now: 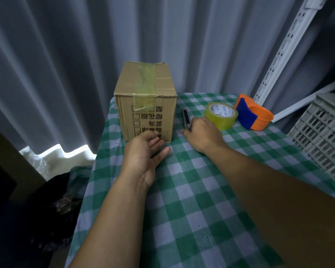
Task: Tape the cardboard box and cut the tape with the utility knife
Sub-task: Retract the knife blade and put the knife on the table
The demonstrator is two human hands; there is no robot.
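A small cardboard box (145, 101) stands at the table's far left, with a strip of yellowish clear tape (145, 88) running over its top and down its front face. My left hand (143, 151) is open, its fingers touching the box's lower front edge. A grey utility knife (186, 118) lies on the cloth just right of the box. My right hand (201, 133) rests over the knife's near end, fingers curled on it. A roll of clear tape (220, 116) lies flat right beside that hand.
An orange and blue tape dispenser (253, 115) sits behind the roll. The table carries a green and white checked cloth (191, 190). A grey plastic crate (323, 136) stands at the right edge, a white slotted rail (278, 57) leans behind it. Grey curtains hang at the back.
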